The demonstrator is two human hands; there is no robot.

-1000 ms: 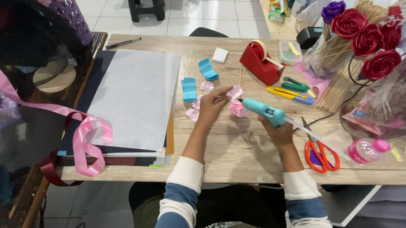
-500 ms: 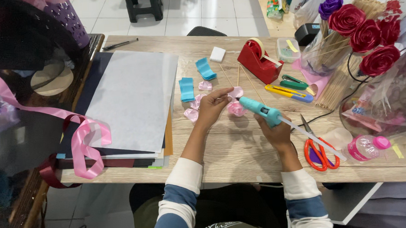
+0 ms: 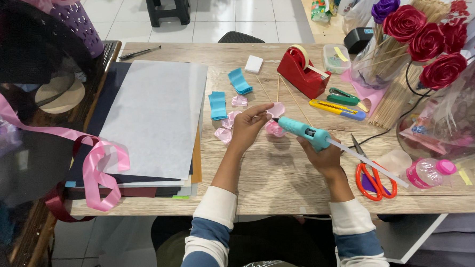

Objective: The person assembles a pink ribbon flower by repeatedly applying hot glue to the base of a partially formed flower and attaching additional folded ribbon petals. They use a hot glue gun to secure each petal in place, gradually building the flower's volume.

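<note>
On the bench (image 3: 282, 185), a clear vase (image 3: 376, 66) of skewers stands beyond the right hand (image 3: 324, 156), whose grip is clamped on a teal glue gun (image 3: 304, 131). Its nozzle meets the pink ribbon flower (image 3: 274, 127) pinched in the left hand (image 3: 248, 129). The near bench edge below both hands lies bare.
</note>
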